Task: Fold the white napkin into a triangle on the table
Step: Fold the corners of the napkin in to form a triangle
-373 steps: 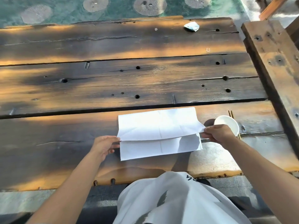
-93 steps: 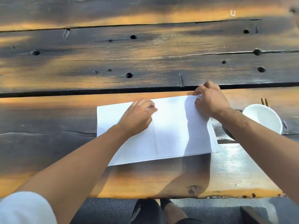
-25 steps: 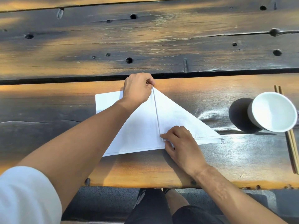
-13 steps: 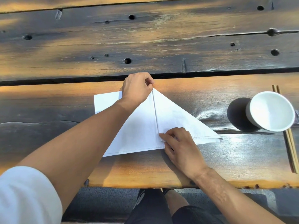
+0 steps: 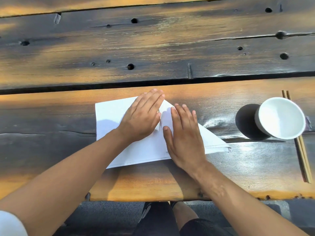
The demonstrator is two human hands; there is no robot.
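My left hand (image 5: 142,118) lies open and flat, palm down, on the middle of the white napkin (image 5: 109,116). My right hand (image 5: 183,135) is likewise open and flat, pressing the folded right flap. Neither grips anything. The napkin rests on the near plank of the wooden table (image 5: 153,48), close to its front edge. Its right side is folded down into a slope ending in a point at the right; its left side remains a square corner, not yet folded.

Judgement: the step in hand is creasing. I should press outward from the centre line toward the sloped edge, holding the layers aligned, before attempting the left corner.

To the right, apart from the napkin's point, stands a white bowl (image 5: 281,118) with chopsticks (image 5: 302,159) beside it. Neither obstructs the fold.
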